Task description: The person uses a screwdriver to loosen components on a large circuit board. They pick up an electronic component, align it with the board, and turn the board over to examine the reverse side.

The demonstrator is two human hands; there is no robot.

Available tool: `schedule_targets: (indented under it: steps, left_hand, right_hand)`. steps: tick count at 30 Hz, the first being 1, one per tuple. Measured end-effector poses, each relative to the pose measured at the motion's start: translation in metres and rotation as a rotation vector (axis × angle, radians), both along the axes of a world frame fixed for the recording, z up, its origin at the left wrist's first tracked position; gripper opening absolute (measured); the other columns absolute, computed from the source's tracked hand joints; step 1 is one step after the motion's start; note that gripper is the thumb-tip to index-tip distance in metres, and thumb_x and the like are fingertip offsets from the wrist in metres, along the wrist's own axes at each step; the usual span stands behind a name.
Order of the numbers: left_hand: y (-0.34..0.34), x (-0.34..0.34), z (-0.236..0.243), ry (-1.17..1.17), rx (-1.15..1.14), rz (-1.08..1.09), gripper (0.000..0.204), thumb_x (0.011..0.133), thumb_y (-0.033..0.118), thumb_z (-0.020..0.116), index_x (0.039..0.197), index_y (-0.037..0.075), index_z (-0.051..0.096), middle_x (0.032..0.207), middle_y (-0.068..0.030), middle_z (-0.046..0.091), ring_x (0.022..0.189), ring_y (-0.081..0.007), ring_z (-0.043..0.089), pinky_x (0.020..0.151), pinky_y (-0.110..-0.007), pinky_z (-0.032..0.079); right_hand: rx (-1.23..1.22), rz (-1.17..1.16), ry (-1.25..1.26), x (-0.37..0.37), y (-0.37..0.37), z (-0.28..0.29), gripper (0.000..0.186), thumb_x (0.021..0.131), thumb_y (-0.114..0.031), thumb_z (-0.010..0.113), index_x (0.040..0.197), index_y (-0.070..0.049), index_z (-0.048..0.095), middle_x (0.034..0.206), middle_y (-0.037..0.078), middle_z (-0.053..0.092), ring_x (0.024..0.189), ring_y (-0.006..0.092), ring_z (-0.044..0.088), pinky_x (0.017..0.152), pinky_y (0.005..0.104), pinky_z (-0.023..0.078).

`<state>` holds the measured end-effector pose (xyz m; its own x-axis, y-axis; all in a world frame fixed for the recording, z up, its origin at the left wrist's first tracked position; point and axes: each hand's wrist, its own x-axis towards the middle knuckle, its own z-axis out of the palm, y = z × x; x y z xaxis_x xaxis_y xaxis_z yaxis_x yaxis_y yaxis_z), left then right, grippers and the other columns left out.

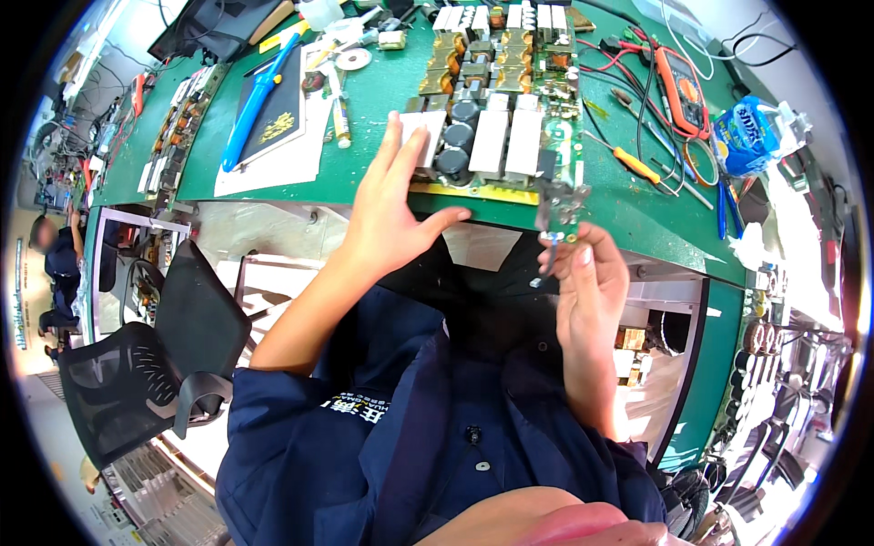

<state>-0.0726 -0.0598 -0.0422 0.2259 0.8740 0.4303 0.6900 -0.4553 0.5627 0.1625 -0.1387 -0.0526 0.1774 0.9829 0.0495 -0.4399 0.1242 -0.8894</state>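
A large power circuit board (492, 146) lies at the near edge of the green bench, crowded with white blocks, black round capacitors and copper-coloured coils. My left hand (396, 205) rests against its left front corner, fingers stretched along a white block (424, 136) and thumb held apart. At the front right corner, my right hand (590, 282) pinches the lower end of a small circuit board (566, 209) with dark metal parts. A short dark piece hangs below those fingertips. Whether the small board is joined to the large one I cannot tell.
Right of the board lie an orange multimeter (681, 91), an orange-handled screwdriver (635, 164), blue-handled pliers (726, 209) and a blue packet (746, 136). To the left are a blue tool (259, 96), a dark pad (278, 109) and another circuit board (177, 136). A black chair (159, 355) stands behind left.
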Motion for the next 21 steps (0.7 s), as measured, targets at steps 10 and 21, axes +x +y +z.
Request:
schedule_targets:
  steps: [10, 21]
  left_hand:
    - [-0.022, 0.061, -0.014, -0.476, -0.146, -0.015, 0.088, 0.081, 0.016, 0.084, 0.152, -0.002, 0.035, 0.16, -0.036, 0.02, 0.148, -0.0394, 0.031, 0.112, -0.044, 0.04]
    - [0.014, 0.108, -0.007, -1.026, -0.489, -0.552, 0.057, 0.094, 0.016, 0.072, 0.141, -0.004, 0.047, 0.143, -0.0165, 0.053, 0.135, -0.0272, 0.05, 0.112, -0.04, 0.043]
  right_hand:
    - [0.175, -0.327, -0.451, 0.033, 0.052, 0.068, 0.02, 0.099, -0.014, 0.065, 0.107, 0.004, 0.062, 0.084, 0.004, 0.065, 0.07, 0.0103, 0.062, 0.067, 0.024, 0.051]
    - [0.527, -0.35, -1.029, 0.047, 0.076, 0.126, 0.012, 0.092, -0.008, 0.073, 0.095, 0.003, 0.07, 0.086, 0.002, 0.068, 0.08, 0.0081, 0.061, 0.072, 0.0217, 0.049]
